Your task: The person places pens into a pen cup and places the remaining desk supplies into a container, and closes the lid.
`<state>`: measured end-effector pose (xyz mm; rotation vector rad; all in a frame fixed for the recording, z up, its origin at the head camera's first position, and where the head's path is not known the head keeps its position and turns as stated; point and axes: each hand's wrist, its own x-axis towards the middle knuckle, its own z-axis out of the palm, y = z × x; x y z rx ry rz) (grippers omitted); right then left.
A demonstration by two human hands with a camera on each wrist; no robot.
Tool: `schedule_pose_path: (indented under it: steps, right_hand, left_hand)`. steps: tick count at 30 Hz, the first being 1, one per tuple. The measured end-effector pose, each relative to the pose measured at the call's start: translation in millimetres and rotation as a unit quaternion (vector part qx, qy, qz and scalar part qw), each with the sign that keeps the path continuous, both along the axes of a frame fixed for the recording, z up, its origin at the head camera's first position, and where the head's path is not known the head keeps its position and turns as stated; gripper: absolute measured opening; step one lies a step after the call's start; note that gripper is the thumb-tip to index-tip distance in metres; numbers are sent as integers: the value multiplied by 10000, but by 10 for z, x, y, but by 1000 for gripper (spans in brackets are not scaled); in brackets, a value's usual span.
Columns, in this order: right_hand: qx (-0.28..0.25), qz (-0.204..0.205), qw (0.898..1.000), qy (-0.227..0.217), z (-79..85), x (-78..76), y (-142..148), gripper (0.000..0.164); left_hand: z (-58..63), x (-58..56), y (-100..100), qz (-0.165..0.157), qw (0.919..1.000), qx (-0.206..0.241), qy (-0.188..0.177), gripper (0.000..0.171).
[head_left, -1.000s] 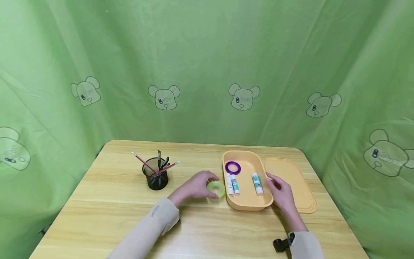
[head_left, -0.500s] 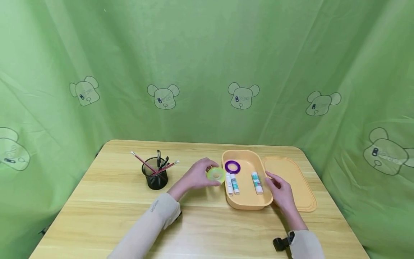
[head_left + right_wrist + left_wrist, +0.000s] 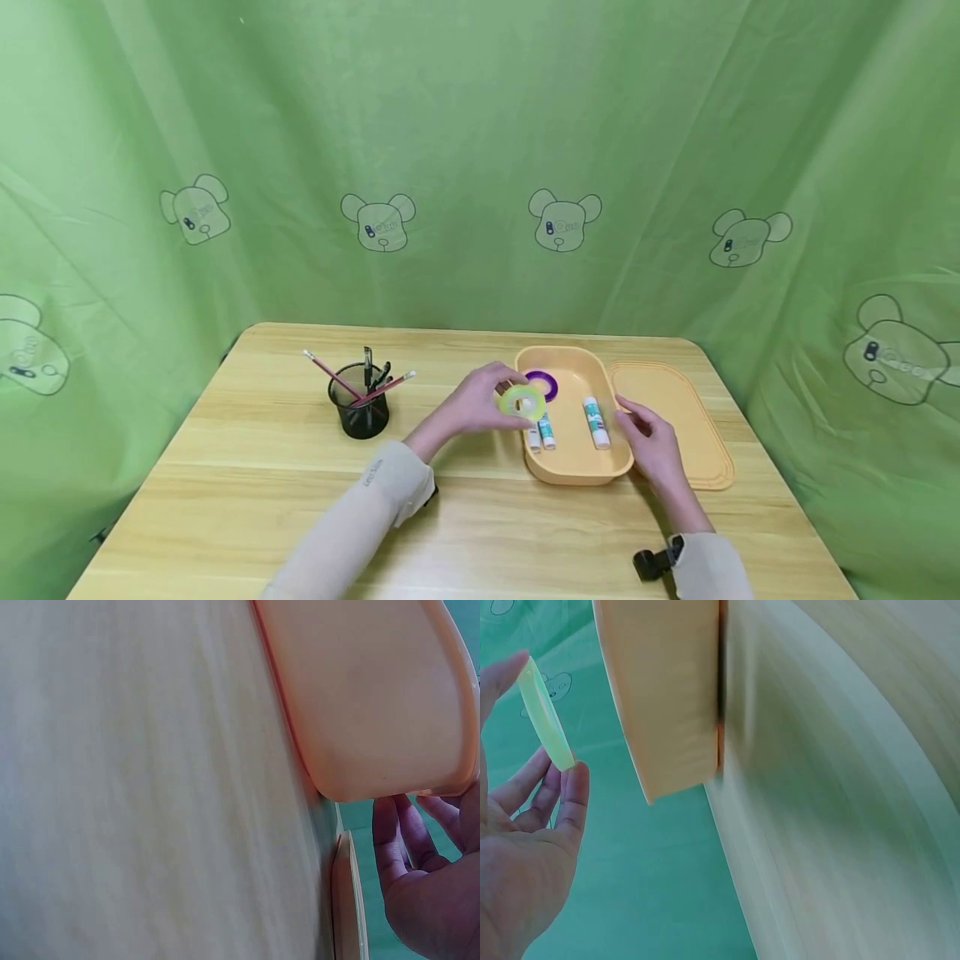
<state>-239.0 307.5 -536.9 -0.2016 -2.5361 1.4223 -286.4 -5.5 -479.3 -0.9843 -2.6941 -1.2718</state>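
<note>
My left hand (image 3: 482, 402) pinches a yellow-green roll of tape (image 3: 537, 404) between thumb and fingers, tilted up over the left rim of an orange plastic box (image 3: 572, 465). In the left wrist view, the tape roll (image 3: 546, 716) appears edge-on, apart from the box wall (image 3: 664, 690). My right hand (image 3: 652, 442) holds the box's right side at the rim; fingers touch the outer wall in the right wrist view. Inside the box lie a purple roll of tape (image 3: 552, 387), partly hidden, and white-and-teal glue sticks, one (image 3: 597, 423) at right and two (image 3: 547, 433) at left.
An orange lid (image 3: 686, 417) lies flat on the wooden table (image 3: 450, 525), right of the box. Toward the left stands a black mesh pen holder (image 3: 365, 421) with pencils and pens. A green curtain (image 3: 465, 283) hangs behind the table.
My left hand has lifted the yellow-green tape roll off the table and carried it rightward to the box's left rim, tilting it. My right hand stays at the box.
</note>
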Motion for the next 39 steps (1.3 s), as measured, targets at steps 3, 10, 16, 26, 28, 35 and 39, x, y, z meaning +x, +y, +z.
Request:
schedule_pose_path:
  steps: [3,10,16,26,28,35,39]
  right_hand:
    - [-18,1,10000,-3,3,3,-3,41]
    - [-58,8,10000,-12,0,0,3,42]
    - [-39,-16,10000,-68,7,0,11,43]
    - [-67,47,9999,-66,11,-4,4,42]
    - [-69,83,9999,-53,11,-4,5,42]
    - [-181,211,9996,112,19,-1,-4,42]
    - [-207,219,9995,73,25,2,-2,43]
  left_hand:
    - [-4,9,67,-33,10000,-37,-23,69]
    - [-44,18,275,-182,9997,-123,88,68]
    - [-88,34,496,-320,9980,-510,181,69]
    - [-127,79,801,-516,9904,-1134,607,67]
    - [-141,82,847,-553,9891,-1226,604,67]
    - [-183,68,966,-787,9786,-1776,677,67]
    - [-199,62,1020,-900,9728,-2017,700,66]
